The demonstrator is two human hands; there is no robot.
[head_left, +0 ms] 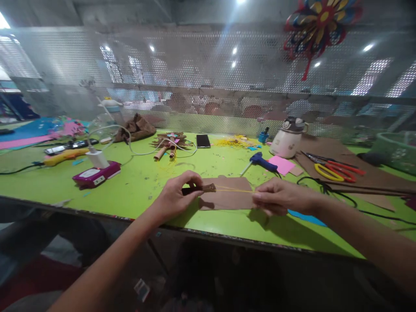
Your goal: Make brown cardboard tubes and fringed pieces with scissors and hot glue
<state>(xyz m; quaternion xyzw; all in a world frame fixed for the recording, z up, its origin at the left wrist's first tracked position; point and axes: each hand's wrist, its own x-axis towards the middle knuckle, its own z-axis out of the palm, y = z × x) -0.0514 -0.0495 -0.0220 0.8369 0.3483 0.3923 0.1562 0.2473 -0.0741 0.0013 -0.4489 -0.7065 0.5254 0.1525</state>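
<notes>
Between the fingers and thumb of my left hand [173, 195] is a slim dark brown piece [208, 188] with a flared end, perhaps a handle; its exact kind is unclear. Thin yellow string [235, 190] runs from that end to my right hand [276, 196], whose fingertips pinch it, so the strands stretch nearly straight between both hands. Under the string, a flat rectangle of brown cardboard [227, 201] lies on the green table [143, 197]. A blue paper piece [307, 217] is partly hidden by my right forearm.
Beyond the cardboard lie a blue glue gun [264, 163], pink paper [282, 165] and a phone [203, 141]. Scissors [338, 169] and a white kettle-like bottle [285, 141] are at right. Leftward sit a purple power strip [96, 174] and a yellow glue gun [66, 157].
</notes>
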